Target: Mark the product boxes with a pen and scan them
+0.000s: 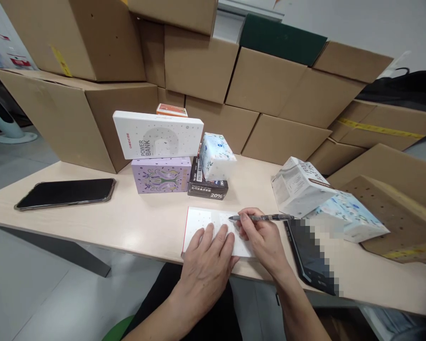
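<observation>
A flat white box or pad [197, 219] with a red left edge lies at the front of the table; I cannot tell which it is. My left hand [208, 267] rests flat on it, fingers slightly spread, holding nothing. Over its right side, my right hand [261, 237] grips a dark patterned pen [271, 217], its tip pointing left just over the white surface. Whether the tip touches cannot be made out. Behind the hands, a dark box marked 20% [208, 190] carries a blue-and-white floral tissue pack [218, 156]. Beside it, a white power bank box [159, 137] stands on a purple patterned box [161, 175].
A black smartphone [67, 192] lies at left, and a dark handheld device [310, 255], partly pixelated, lies right of my right hand. White packs [301, 187] and another floral pack [355, 215] stand at right. Stacked cardboard boxes [266, 80] wall off the back.
</observation>
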Demonstrator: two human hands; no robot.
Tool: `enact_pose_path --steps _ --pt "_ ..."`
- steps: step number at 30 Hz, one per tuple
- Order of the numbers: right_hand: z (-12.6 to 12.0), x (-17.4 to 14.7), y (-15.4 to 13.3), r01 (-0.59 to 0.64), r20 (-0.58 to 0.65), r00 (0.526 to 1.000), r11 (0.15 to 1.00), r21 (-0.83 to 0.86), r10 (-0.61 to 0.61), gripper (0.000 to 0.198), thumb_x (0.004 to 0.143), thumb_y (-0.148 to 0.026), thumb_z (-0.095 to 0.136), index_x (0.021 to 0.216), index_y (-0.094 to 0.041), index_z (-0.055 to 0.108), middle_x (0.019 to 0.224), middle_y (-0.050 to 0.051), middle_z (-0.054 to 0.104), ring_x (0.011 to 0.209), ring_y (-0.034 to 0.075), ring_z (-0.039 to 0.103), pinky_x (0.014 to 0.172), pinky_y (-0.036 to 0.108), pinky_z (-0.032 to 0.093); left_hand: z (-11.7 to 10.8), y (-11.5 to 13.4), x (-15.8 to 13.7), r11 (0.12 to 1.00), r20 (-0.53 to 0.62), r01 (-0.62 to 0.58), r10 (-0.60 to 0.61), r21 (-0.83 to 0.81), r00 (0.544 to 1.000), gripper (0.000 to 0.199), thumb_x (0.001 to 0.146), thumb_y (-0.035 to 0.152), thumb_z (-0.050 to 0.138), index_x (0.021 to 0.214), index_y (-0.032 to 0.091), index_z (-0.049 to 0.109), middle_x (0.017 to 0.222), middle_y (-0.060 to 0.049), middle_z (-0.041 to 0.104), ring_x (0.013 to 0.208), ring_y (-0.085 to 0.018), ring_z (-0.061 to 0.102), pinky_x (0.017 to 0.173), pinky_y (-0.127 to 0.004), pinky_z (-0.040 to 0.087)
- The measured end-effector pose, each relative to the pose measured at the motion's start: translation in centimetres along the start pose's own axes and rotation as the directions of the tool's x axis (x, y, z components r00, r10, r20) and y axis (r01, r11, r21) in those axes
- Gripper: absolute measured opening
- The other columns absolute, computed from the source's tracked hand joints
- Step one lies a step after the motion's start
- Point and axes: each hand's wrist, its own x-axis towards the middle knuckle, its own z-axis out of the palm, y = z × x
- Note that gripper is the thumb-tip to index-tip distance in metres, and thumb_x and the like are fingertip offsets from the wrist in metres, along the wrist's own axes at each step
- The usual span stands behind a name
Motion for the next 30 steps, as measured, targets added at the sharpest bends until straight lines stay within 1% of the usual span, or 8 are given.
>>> enact_pose_path --steps 4,11,16,22,25,27,29,30 --pt "0.04 0.2 -0.01 0.006 0.01 1.0 0.999 -0.039 -0.005 0.033 0.099 -0.05 0.047 0.094 -0.02 0.06 0.069 0.0 0.064 0.06 0.013 0.061 0.058 0.023 0.049 0.15 0.05 -0.14 1.0 -0.009 0.0 0.0 -0.004 1.0 0.035 0.096 0.033 0.057 0.127 0.017 0.062 0.135 -0.005 0.066 0.121 -0.032 0.06 0.101 -0.047 0.045" --pt "0.0 0.11 -0.29 0.021 0.018 1.0 0.995 -0.1 -0.019 0.031 0.099 -0.048 0.047 0.092 -0.021 0.06 0.071 0.0 0.066 0.059 0.013 0.061 0.06 0.025 0.048 -0.06 -0.01 0.0 1.0 0.001 -0.001 0.001 -0.015 1.0 0.034 0.096 0.032 0.057 0.126 0.016 0.062 0.134 -0.007 0.066 0.12 -0.033 0.061 0.099 -0.047 0.047" --pt "0.0 0.09 -0.32 0.019 0.005 1.0 0.994 -0.104 -0.018 0.031 0.099 -0.048 0.046 0.091 -0.021 0.06 0.072 0.0 0.067 0.059 0.014 0.061 0.06 0.025 0.047 -0.11 0.0 0.07 1.0 -0.004 0.001 -0.001 -0.018 1.0 0.034 0.095 0.031 0.059 0.126 0.016 0.062 0.134 -0.007 0.066 0.119 -0.033 0.061 0.098 -0.048 0.047" --pt "-0.14 0.23 -0.3 0.03 0.029 0.999 0.995 -0.099 -0.027 0.031 0.099 -0.048 0.047 0.093 -0.021 0.061 0.072 0.0 0.066 0.063 0.014 0.063 0.064 0.026 0.047 -0.14 -0.01 0.09 1.0 -0.004 0.003 -0.004 -0.023 1.0 0.033 0.095 0.03 0.059 0.125 0.016 0.062 0.133 -0.007 0.067 0.119 -0.033 0.062 0.098 -0.047 0.047" --pt "-0.02 0.17 -0.35 0.028 0.039 0.999 0.996 -0.088 -0.024 0.031 0.099 -0.048 0.047 0.092 -0.021 0.061 0.073 0.0 0.066 0.061 0.013 0.061 0.063 0.026 0.047 -0.09 -0.06 0.16 1.0 0.0 0.003 -0.003 -0.022 1.0 0.034 0.096 0.031 0.058 0.126 0.017 0.062 0.134 -0.007 0.066 0.119 -0.033 0.061 0.099 -0.047 0.047" --pt "0.12 0.05 -0.38 0.017 0.005 1.0 0.999 -0.044 -0.017 0.032 0.098 -0.049 0.049 0.09 -0.021 0.06 0.072 0.0 0.065 0.06 0.013 0.059 0.061 0.025 0.046 -0.09 -0.04 0.2 1.0 -0.003 0.0 -0.001 -0.02 1.0 0.033 0.096 0.031 0.057 0.125 0.017 0.063 0.133 -0.006 0.067 0.119 -0.033 0.061 0.098 -0.047 0.047" --pt "0.11 -0.08 -0.36 -0.008 -0.115 0.993 0.999 0.037 0.013 0.032 0.097 -0.051 0.051 0.089 -0.021 0.059 0.067 -0.002 0.062 0.058 0.012 0.056 0.058 0.025 0.045 -0.14 0.01 0.23 1.0 -0.003 -0.001 0.001 -0.019 1.0 0.032 0.096 0.031 0.057 0.124 0.016 0.063 0.132 -0.006 0.068 0.118 -0.033 0.062 0.097 -0.047 0.048" --pt "-0.04 -0.13 -0.32 -0.019 -0.195 0.98 0.996 0.087 0.036 0.033 0.096 -0.052 0.052 0.089 -0.021 0.058 0.064 -0.003 0.059 0.055 0.012 0.054 0.055 0.024 0.044 -0.19 0.01 0.24 1.0 0.0 -0.001 0.001 -0.019 1.0 0.032 0.095 0.031 0.058 0.124 0.017 0.063 0.131 -0.007 0.068 0.117 -0.033 0.062 0.096 -0.047 0.048"
